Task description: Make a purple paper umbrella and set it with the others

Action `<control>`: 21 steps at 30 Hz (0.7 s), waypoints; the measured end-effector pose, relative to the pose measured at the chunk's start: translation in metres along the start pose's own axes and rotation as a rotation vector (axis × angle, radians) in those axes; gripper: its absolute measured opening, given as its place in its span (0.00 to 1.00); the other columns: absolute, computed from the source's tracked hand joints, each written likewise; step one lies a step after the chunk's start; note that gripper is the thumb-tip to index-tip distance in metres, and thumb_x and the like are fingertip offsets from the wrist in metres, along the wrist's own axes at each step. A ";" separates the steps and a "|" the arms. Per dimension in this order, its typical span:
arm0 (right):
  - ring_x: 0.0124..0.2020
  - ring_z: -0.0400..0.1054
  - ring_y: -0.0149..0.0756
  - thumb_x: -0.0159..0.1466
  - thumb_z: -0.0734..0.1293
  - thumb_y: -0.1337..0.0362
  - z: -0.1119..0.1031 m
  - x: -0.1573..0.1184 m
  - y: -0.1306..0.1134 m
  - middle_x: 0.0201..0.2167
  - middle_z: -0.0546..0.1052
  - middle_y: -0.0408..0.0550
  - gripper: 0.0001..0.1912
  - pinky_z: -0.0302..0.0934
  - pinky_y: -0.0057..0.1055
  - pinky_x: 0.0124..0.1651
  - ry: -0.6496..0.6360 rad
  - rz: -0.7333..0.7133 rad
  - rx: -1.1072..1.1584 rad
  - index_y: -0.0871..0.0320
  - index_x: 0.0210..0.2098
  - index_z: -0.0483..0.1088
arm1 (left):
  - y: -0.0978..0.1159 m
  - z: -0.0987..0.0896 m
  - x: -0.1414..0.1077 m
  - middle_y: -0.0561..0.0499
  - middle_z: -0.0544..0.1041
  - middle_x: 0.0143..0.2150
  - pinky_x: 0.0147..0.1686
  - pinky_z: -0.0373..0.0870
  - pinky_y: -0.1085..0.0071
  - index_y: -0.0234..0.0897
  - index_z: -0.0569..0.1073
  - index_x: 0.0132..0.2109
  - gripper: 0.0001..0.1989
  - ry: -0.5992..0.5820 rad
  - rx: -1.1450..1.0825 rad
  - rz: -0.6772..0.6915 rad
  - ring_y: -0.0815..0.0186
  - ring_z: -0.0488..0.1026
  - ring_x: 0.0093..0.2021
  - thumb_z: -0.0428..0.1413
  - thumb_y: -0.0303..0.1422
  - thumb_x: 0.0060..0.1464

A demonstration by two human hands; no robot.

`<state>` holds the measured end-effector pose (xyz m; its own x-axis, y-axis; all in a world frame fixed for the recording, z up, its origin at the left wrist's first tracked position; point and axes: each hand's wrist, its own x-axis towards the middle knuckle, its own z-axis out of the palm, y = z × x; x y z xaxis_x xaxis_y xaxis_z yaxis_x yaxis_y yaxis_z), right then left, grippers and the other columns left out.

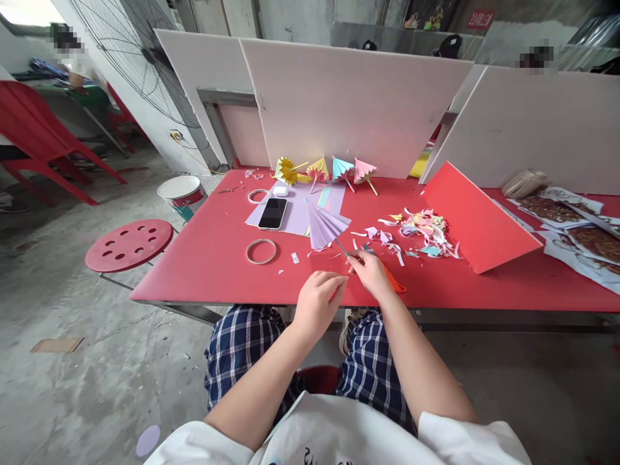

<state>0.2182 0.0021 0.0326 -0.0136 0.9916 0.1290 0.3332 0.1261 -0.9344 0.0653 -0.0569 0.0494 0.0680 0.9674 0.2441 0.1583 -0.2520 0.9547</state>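
Observation:
My right hand pinches the thin stick of a small purple folded-paper umbrella, whose pleated top tilts up and to the left over the red table. Just left of it, my left hand is closed, its fingers bent together near the table's front edge; what it holds, if anything, is hidden. Part of an orange-red piece shows behind my right wrist. Beyond the hands stand finished-looking paper umbrellas: a yellow one, a blue one and a pink one.
Colourful paper scraps lie right of my hands, beside a large red folded sheet. A phone rests on purple paper, near two tape rings, one a nearer roll. White boards edge the table's back. A red stool stands left.

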 end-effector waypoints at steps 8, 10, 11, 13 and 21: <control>0.32 0.64 0.36 0.56 0.60 0.70 -0.003 0.004 -0.039 0.28 0.72 0.46 0.08 0.53 0.30 0.36 -0.098 -0.216 -0.333 0.55 0.26 0.70 | 0.035 0.000 0.062 0.48 0.65 0.17 0.53 0.48 0.54 0.39 0.62 0.13 0.15 -0.174 0.410 0.283 0.52 0.69 0.40 0.53 0.22 0.40; 0.30 0.64 0.36 0.57 0.59 0.70 -0.004 0.007 -0.042 0.26 0.72 0.46 0.10 0.53 0.30 0.35 -0.120 -0.246 -0.373 0.54 0.25 0.70 | 0.032 -0.005 0.081 0.52 0.58 0.12 0.51 0.49 0.55 0.39 0.56 0.10 0.19 -0.217 0.468 0.287 0.53 0.70 0.35 0.56 0.22 0.38; 0.30 0.64 0.36 0.58 0.59 0.70 -0.005 0.008 -0.042 0.25 0.72 0.45 0.10 0.53 0.30 0.34 -0.133 -0.260 -0.387 0.54 0.25 0.70 | 0.030 -0.007 0.090 0.53 0.56 0.12 0.50 0.50 0.55 0.39 0.56 0.10 0.20 -0.246 0.499 0.284 0.53 0.70 0.33 0.57 0.23 0.37; 0.29 0.65 0.36 0.58 0.59 0.69 -0.006 0.010 -0.042 0.26 0.73 0.44 0.11 0.54 0.29 0.33 -0.162 -0.284 -0.403 0.53 0.26 0.71 | 0.028 -0.012 0.105 0.54 0.56 0.11 0.49 0.51 0.56 0.38 0.57 0.10 0.20 -0.312 0.564 0.268 0.54 0.70 0.32 0.60 0.23 0.35; 0.30 0.69 0.35 0.59 0.59 0.67 -0.010 0.005 -0.028 0.30 0.77 0.44 0.11 0.57 0.28 0.30 -0.211 -0.264 -0.426 0.53 0.32 0.74 | 0.023 -0.011 0.121 0.51 0.66 0.16 0.47 0.57 0.57 0.36 0.62 0.13 0.18 -0.610 0.817 0.075 0.56 0.72 0.34 0.65 0.28 0.34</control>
<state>0.2187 0.0035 0.0630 -0.3234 0.9178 0.2305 0.6449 0.3920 -0.6561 0.0660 0.0551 0.1028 0.5588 0.8279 -0.0476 0.7409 -0.4727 0.4771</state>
